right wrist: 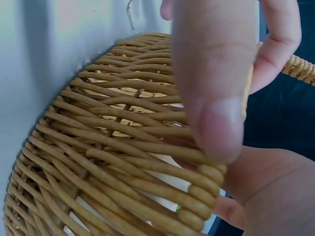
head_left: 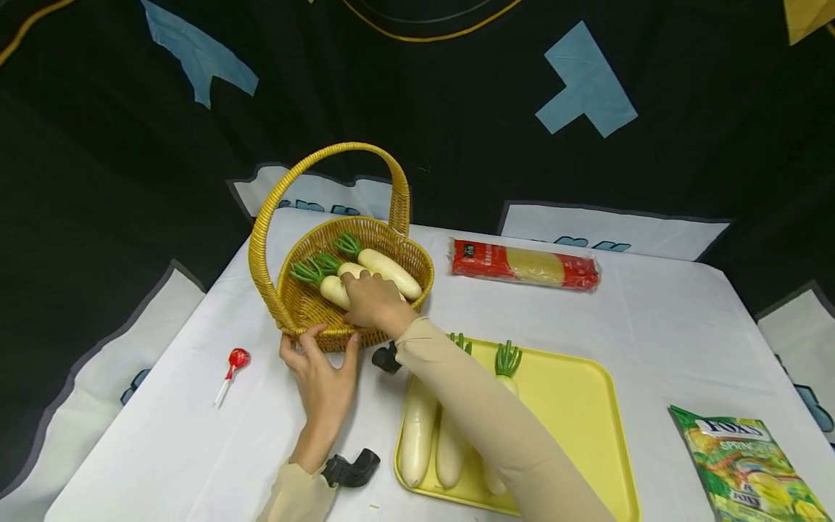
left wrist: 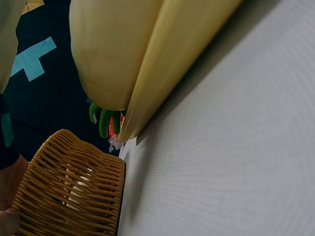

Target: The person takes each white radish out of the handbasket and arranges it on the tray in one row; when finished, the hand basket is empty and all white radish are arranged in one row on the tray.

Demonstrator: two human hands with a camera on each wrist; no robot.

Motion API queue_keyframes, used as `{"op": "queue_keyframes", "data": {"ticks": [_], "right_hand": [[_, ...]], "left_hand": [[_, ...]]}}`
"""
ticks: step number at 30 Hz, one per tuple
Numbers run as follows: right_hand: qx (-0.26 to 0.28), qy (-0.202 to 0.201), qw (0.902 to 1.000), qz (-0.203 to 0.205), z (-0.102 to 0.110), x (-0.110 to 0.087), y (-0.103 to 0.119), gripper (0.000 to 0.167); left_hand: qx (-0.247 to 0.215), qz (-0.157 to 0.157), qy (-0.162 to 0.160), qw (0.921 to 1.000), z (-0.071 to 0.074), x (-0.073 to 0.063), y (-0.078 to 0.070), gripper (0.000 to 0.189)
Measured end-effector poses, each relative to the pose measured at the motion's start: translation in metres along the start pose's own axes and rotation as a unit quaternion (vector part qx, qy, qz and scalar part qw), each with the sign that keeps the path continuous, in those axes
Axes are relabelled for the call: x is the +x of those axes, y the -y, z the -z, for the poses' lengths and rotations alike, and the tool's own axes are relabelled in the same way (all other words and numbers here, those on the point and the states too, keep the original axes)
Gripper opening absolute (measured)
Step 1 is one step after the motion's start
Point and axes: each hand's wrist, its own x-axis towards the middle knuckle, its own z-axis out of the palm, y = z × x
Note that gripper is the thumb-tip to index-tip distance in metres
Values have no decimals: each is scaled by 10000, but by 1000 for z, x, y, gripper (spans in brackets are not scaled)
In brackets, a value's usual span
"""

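Observation:
A wicker basket [head_left: 313,319] with a tall arched handle holds three white radishes [head_left: 389,270] with green tops. My right hand [head_left: 378,301] reaches over the near rim and grips the nearest radish [head_left: 334,291]; its fingertips are partly hidden. At the basket's front left, my left hand [head_left: 324,388] holds the rim, its thumb [right wrist: 211,88] against the outer weave in the right wrist view. A yellow tray [head_left: 574,406] carries more white radishes [head_left: 420,435], partly covered by my right forearm. In the left wrist view the basket [left wrist: 74,187] stands beyond the tray's edge.
A red and yellow noodle packet [head_left: 525,264] lies at the back, right of the basket. A red lollipop [head_left: 238,358] lies to the left. A green candy bag [head_left: 750,464] is at the front right. Dark cloth [head_left: 424,109] hangs behind the white table.

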Motion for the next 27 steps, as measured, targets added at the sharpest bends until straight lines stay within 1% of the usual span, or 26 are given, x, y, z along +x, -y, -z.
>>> {"op": "queue_keyframes", "data": {"ticks": [6, 10, 13, 20, 27], "right_hand": [[-162, -73, 9998, -101, -3, 1, 0, 70], [-300, -126, 9993, -162, -6, 2, 0, 65], [-407, -193, 9988, -185, -8, 3, 0, 64], [-683, -368, 9966, -272, -16, 10, 2, 69], [-829, -435, 9951, -326, -18, 12, 7, 64]], "left_hand": [[4, -60, -5, 10000, -1, 0, 0, 50], [-9, -101, -7, 9999, -2, -1, 0, 50], [0, -67, 7, 10000, -2, -1, 0, 50], [9, -26, 15, 10000, -1, -1, -1, 50], [-10, -29, -48, 10000, -2, -1, 1, 49]]}}
